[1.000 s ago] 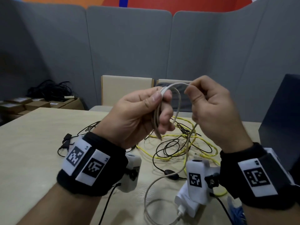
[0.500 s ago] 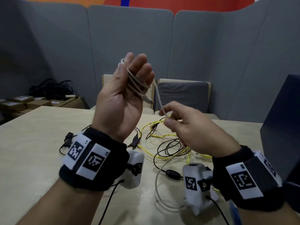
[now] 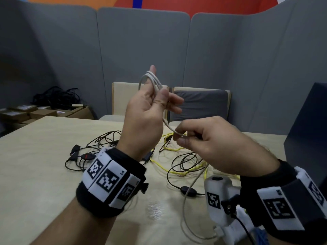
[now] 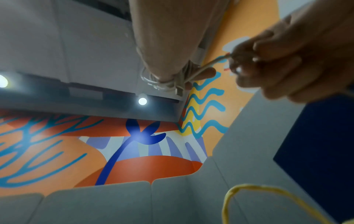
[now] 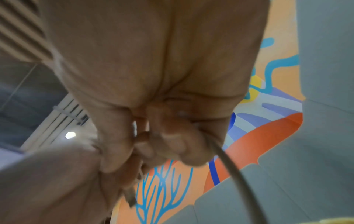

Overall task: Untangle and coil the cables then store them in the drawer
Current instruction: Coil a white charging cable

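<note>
The only writing that can be read is on the left wristband point(image 3: 109, 179): "L4" beside its black-and-white square markers. The right wristband point(image 3: 283, 206) and the white camera housing point(image 3: 218, 197) below it carry similar square markers; their small characters are too blurred to read.

The left hand point(image 3: 143, 121) is raised above the surface point(image 3: 35, 174), palm turned toward the person, with several loops of white cable point(image 3: 154, 82) wound around its fingers and its thumb pressed against the loops. The right hand point(image 3: 214, 144), lower and just beside it, pinches the same cable between thumb and forefinger; the free length runs down from this hand to the surface. In the left wrist view, the loops sit around the fingertips point(image 4: 205, 74) and a plug end point(image 4: 179, 91) hangs from the bundle.

On the surface under the hands lie a yellow cable point(image 3: 174, 149) and thin black cables point(image 3: 184, 161) tangled together, with more black cables point(image 3: 85, 156) to the left. The hands and wristbands hide part of this tangle. Grey partition panels point(image 3: 141, 50) stand behind, with two chairs point(image 3: 200, 103) at the far edge, cardboard boxes point(image 3: 35, 112) at left topped by a heap of black cords point(image 3: 56, 96), and a dark blue panel point(image 3: 307, 138) at right.
</note>
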Tool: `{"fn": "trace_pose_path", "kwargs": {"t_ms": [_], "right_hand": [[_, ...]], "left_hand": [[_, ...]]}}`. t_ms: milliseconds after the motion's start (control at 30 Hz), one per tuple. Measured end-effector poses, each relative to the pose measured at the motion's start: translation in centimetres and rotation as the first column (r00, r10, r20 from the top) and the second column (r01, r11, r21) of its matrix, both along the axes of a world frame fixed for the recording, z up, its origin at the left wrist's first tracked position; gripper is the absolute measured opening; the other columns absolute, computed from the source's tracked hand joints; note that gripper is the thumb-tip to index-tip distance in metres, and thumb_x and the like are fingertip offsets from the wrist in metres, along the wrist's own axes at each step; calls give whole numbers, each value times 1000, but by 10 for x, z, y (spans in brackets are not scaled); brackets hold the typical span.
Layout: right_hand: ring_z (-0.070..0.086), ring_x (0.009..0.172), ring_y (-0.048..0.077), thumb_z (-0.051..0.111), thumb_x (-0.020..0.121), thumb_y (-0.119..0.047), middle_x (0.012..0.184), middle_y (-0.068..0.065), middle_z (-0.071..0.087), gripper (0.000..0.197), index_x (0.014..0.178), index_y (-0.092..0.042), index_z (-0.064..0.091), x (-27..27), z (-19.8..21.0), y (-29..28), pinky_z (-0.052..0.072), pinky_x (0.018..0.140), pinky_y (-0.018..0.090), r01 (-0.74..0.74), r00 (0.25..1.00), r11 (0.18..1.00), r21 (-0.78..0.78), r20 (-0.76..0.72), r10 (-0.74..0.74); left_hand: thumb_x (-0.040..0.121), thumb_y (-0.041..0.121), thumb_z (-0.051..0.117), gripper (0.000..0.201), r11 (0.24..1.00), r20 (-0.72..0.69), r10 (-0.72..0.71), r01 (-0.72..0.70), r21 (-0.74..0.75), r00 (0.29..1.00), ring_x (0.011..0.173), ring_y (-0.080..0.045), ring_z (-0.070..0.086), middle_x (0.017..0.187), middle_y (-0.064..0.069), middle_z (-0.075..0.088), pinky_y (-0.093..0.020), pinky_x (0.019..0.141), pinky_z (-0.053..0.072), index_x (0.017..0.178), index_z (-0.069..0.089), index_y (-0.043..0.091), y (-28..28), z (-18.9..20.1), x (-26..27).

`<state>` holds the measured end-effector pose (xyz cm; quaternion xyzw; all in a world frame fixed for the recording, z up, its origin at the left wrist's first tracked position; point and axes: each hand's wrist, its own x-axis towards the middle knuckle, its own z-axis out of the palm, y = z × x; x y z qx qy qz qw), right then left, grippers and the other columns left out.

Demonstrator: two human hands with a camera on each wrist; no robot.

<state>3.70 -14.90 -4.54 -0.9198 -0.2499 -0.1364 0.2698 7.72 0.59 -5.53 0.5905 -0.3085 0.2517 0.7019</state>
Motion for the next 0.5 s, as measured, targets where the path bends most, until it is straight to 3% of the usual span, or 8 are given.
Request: {"fn": "trace_pose_path", "kwargs": {"t_ms": [67,133,167,233,300,400,500], "right_hand": [[47,55,6,67,90,-27,60,-9,56,8,82,-26,68,-1,3,-3,36,52,20,-27,998,998,63,60,23],[50,57,5,69,89,-24,59,-13,56,11,78,-27,69,-2,6,-5,35,54,17,-33,993,994,101,120,21],[52,59,4,68,89,-22,61,-16,57,13,77,-26,69,-2,7,-5,35,55,15,-37,988,993,109,151,20],[54,63,2,69,89,-20,63,-17,58,17,74,-28,65,-2,7,-4,36,57,12,-35,972,992,124,235,5],[54,64,2,72,87,-21,64,-15,59,16,75,-25,62,0,6,-3,37,58,11,-15,955,986,169,294,-36],[53,62,6,73,86,-26,70,-10,58,14,83,-20,61,6,1,-3,39,56,17,10,944,974,228,320,-84],[49,64,-10,70,87,-33,93,-15,54,20,105,-32,62,10,-2,-4,33,59,13,-5,959,963,271,274,-72]], "left_hand": [[102,8,41,50,990,-17,16,-13,142,1000,74,-7,65,80,-3,68,-14,74,48,149,26,10,0,-3,1],[102,12,42,41,961,-28,33,-24,275,999,74,1,61,80,-4,68,-16,74,47,143,40,10,0,-5,1],[102,17,42,33,944,-23,23,-14,328,999,70,0,60,78,-4,67,-20,71,48,133,51,15,0,-6,1],[98,30,40,25,915,-11,0,4,404,1000,54,-6,53,60,3,59,-22,56,44,97,63,37,2,-6,-2],[97,38,35,38,887,8,26,-26,461,1000,45,-4,42,50,8,50,-17,48,34,66,56,33,3,-5,-4],[98,45,30,49,867,-47,-25,45,497,999,43,-6,35,46,9,42,-21,45,27,58,44,19,3,-1,-8],[98,41,38,43,865,-184,-199,261,429,963,45,-12,27,49,5,33,-37,50,21,68,50,12,6,1,-10]]}}
